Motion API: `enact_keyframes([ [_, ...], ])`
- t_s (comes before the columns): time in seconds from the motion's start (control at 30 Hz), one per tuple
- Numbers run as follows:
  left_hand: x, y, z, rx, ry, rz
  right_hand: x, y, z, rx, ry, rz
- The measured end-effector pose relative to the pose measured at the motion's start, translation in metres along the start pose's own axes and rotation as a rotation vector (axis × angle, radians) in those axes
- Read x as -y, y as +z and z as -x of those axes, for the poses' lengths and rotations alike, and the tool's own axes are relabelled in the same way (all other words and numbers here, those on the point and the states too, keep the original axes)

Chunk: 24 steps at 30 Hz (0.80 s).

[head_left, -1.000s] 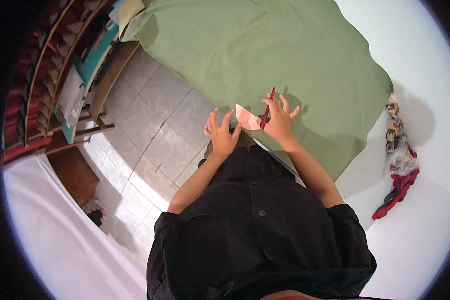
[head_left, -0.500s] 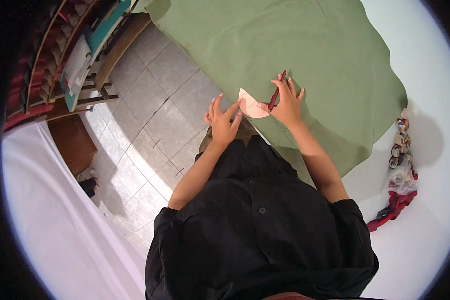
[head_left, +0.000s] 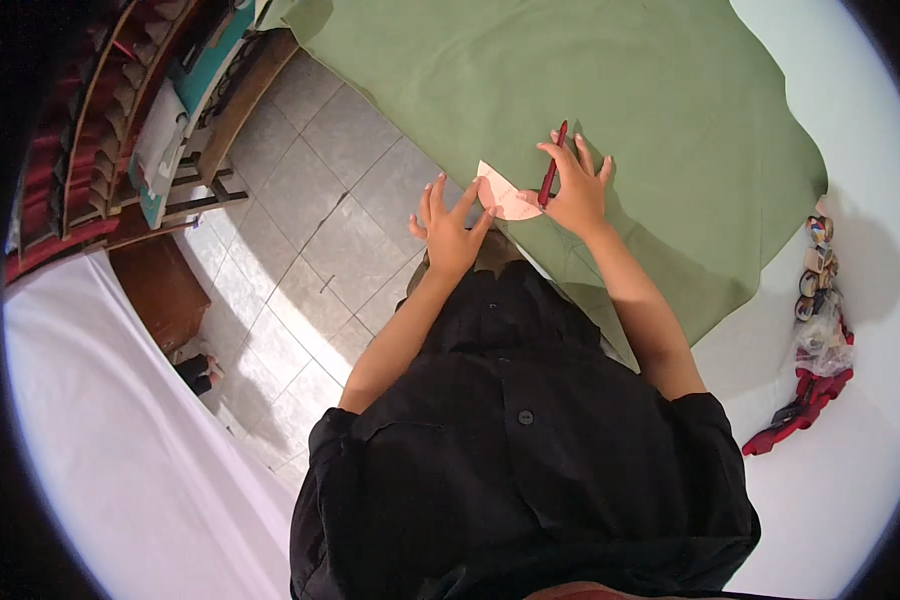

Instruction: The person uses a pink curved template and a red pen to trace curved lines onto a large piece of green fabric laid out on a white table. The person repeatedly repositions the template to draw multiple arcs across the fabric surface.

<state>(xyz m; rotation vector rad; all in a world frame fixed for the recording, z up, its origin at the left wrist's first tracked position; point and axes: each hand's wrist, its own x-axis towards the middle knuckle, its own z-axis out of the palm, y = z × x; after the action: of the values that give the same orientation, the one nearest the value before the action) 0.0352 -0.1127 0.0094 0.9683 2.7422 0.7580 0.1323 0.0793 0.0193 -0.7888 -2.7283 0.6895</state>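
A pale pink, roughly half-round paper piece lies at the near left edge of a green sheet, which looks like leather or cloth. My left hand is at the paper's left side with fingers spread. Its index fingertip and thumb tip rest on the paper. A red pen is in my right hand, held between thumb and palm side, its upper end pointing away from me. The right thumb touches the paper's right corner, while the other fingers are spread above the green sheet. Faint curved lines show on the sheet just nearer than the paper.
The green sheet covers a white table. On the right lie several rolls of tape or ribbon and a red strap-like bundle. A tiled floor is to the left, with racks and a white cloth beyond.
The paper has shifted slightly away from me, and my right hand with the pen has moved the same way. My left thumb has come onto the paper. The whole view has tilted a little.
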Motion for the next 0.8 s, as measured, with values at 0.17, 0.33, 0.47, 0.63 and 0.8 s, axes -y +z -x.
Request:
enact_keyframes([
  [0.17, -0.0041, -0.0049, -0.0015, 0.032, -0.016, -0.030, -0.0076, -0.0014, 0.0009, 0.055, -0.027, -0.029],
  [0.33, -0.0024, -0.0058, -0.0017, 0.032, -0.005, -0.028, -0.0078, 0.0004, 0.0012, 0.053, -0.034, -0.018],
  [0.47, -0.0069, -0.0106, -0.0037, 0.050, -0.010, -0.042, -0.0065, -0.0007, 0.0018, 0.045, -0.041, -0.007],
  [0.63, -0.0059, -0.0089, -0.0027, 0.023, 0.013, -0.025, -0.0055, -0.0020, 0.0021, 0.051, -0.041, -0.012],
  [0.8, -0.0017, -0.0041, -0.0023, -0.031, 0.037, -0.005, -0.0064, -0.0005, 0.0019, 0.038, -0.042, -0.016],
])
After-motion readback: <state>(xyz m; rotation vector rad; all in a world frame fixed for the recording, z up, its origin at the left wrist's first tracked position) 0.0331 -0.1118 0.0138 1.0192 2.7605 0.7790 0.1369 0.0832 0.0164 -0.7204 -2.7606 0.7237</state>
